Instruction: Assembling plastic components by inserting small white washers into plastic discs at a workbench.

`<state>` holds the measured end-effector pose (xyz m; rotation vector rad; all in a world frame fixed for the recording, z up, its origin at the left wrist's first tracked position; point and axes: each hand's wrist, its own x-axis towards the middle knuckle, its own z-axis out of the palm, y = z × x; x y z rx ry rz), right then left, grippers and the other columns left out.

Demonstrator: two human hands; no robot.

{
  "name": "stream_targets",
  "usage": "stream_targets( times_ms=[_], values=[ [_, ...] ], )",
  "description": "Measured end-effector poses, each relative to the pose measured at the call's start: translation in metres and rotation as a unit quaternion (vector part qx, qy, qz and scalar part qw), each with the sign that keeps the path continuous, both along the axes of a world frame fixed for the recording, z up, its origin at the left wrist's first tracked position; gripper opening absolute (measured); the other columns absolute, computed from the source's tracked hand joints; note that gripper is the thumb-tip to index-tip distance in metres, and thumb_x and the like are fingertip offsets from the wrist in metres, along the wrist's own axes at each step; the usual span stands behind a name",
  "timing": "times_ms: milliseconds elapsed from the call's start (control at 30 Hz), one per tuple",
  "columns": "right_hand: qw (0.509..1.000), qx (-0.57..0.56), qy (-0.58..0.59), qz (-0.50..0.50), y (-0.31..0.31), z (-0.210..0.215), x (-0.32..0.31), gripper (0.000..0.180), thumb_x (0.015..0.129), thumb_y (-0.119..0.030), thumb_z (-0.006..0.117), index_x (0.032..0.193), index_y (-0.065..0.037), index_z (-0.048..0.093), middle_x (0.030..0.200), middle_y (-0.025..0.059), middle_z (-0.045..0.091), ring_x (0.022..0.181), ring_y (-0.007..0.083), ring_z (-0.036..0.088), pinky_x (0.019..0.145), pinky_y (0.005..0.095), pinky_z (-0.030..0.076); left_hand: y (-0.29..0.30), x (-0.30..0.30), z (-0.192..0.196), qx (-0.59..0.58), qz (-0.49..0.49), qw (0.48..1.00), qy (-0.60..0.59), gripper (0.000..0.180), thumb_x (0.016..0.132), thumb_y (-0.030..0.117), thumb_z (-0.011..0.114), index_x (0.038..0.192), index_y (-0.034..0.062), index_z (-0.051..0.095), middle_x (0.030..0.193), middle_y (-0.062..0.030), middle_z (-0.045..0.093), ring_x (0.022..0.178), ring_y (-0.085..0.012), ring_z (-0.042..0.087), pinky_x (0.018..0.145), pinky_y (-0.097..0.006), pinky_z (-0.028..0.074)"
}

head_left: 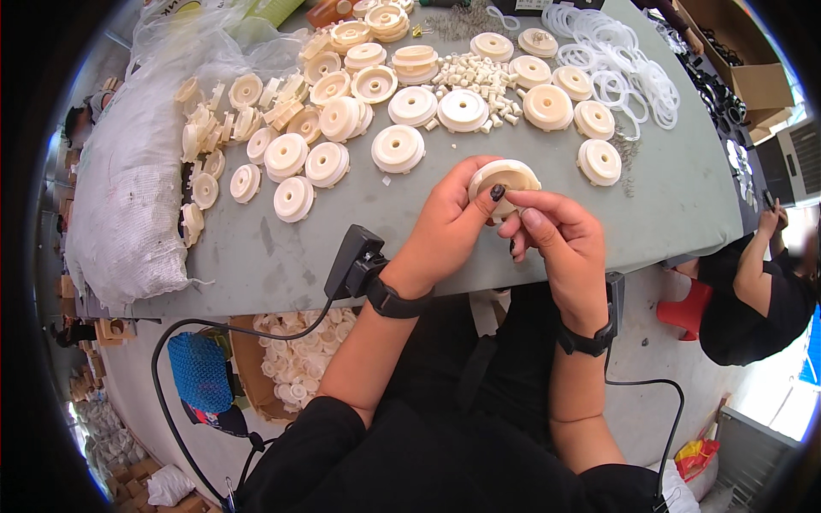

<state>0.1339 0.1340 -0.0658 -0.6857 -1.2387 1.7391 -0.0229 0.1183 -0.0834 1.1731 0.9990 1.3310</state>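
Observation:
My left hand (453, 224) grips a round cream plastic disc part (518, 173) above the table's near edge, with the thumb laid across its face. A dark mark shows on that thumb. My right hand (560, 235) is at the disc's lower right side, thumb and fingertips pinched together close to its rim. Whatever lies between those fingertips is too small or hidden to name. Beyond my hands, more cream discs (398, 148) lie singly or stacked on the grey-green table (342, 205). A heap of small cream plugs (479, 77) sits among them.
Clear plastic rings (611, 56) pile up at the far right, with thin metal springs (629, 154) nearby. A white sack (128, 197) stands on the left. Below the table, a cardboard box (248, 368) holds many cream parts. Another person (757, 291) sits at the right.

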Motion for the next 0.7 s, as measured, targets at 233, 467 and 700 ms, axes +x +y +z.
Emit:
stream_targets(
  times_ms=[233,467,700],
  values=[
    [0.995,0.034,-0.06,-0.075,-0.0052,-0.0004,-0.0072,0.017,0.087,-0.006,0.055,0.101,0.003,0.059,0.083,0.0109,0.064,0.069,0.0112,0.059,0.062,0.0229,0.048,0.0006,-0.0004,-0.0017,0.019,-0.001,1.0,-0.003,0.029,0.093,0.017,0.046,0.116,0.0004,0.045,0.104,-0.0057,0.056,0.092,-0.0104,0.052,0.08,-0.025,0.043],
    [0.998,-0.001,-0.035,-0.06,0.0001,-0.0023,-0.0044,0.017,0.085,-0.003,0.057,0.101,0.004,0.059,0.086,0.0131,0.065,0.074,0.0146,0.062,0.066,0.0244,0.051,0.0019,-0.0004,-0.0041,0.025,-0.029,0.999,-0.032,0.031,0.093,0.02,0.047,0.118,0.0008,0.044,0.107,-0.006,0.055,0.096,-0.0112,0.052,0.084,-0.027,0.043],
    [0.992,0.021,-0.056,-0.115,-0.0025,-0.0051,-0.0079,0.017,0.085,-0.002,0.058,0.1,0.005,0.059,0.086,0.0119,0.065,0.073,0.0138,0.062,0.066,0.0238,0.05,-0.0012,0.0038,0.004,0.029,-0.032,0.998,-0.048,0.03,0.091,0.013,0.048,0.118,-0.0003,0.042,0.107,-0.0066,0.053,0.095,-0.0101,0.051,0.081,-0.025,0.044]
  ],
)
